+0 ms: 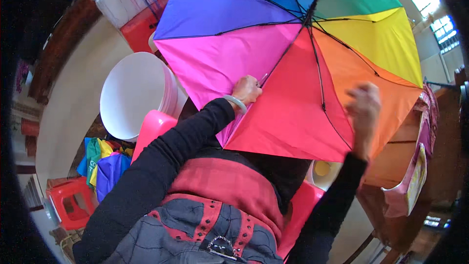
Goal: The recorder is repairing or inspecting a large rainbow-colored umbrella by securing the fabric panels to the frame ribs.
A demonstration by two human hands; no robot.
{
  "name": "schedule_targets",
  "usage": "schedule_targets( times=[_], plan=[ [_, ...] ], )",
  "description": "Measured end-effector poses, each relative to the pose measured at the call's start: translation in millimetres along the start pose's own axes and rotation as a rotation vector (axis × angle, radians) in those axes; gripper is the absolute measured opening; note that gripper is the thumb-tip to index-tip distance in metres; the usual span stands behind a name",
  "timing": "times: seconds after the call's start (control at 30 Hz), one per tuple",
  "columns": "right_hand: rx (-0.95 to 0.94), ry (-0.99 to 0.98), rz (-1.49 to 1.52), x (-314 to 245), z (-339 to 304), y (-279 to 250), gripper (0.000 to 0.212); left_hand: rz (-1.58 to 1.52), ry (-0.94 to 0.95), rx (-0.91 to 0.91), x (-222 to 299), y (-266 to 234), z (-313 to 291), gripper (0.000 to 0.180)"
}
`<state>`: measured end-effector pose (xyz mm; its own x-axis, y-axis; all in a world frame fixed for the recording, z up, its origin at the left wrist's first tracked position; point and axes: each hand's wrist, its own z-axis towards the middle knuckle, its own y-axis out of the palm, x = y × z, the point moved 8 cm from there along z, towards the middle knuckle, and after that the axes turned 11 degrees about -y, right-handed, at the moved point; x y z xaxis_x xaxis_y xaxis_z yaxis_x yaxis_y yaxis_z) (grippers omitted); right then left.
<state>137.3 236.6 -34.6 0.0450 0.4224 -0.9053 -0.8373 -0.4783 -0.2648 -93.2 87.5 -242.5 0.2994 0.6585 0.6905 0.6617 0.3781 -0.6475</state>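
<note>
An opened umbrella [298, 102] lies over my lap with its inner side toward me, its panels pink, red, orange, yellow, green, blue and purple. Thin black ribs run out from its centre. My left hand [246, 89], with a pale bangle at the wrist, is closed on the umbrella by the seam of the pink and red panels, beside a rib. A thin, light sliver shows at its fingertips; I cannot make out what it is. Over the orange panel's near edge, my right hand [364, 112] is raised and blurred by motion. Whether its fingers hold anything is unclear.
To the left stands a white bucket [137, 95], with folded colourful fabric [105, 164] below it and a red stool [73, 200]. Pink chair arms [155, 129] flank me. A small white container [323, 172] is near my right forearm. Cloth [408, 176] hangs at the wooden furniture on the right.
</note>
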Motion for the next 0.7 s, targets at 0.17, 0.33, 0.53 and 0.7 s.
schedule_targets(
  times=[0.17, 0.33, 0.53, 0.7],
  plan=[
    [-0.355, -0.386, -0.414, 57, -1, 120, 0.003, -0.362, -0.132, -0.148, 14, -2, -19, 0.014],
    [-0.315, -0.06, -0.292, 103, -19, 151, 0.007, -0.552, -0.226, -0.191, 3, -2, -22, 0.015],
    [0.03, 0.328, 0.382, 125, -22, 129, 0.011, -0.635, -0.264, -0.241, -6, 9, -18, 0.016],
    [0.032, 0.158, 0.2, 123, -15, 126, 0.01, -0.613, -0.262, -0.277, -4, 9, -15, 0.019]
  ],
)
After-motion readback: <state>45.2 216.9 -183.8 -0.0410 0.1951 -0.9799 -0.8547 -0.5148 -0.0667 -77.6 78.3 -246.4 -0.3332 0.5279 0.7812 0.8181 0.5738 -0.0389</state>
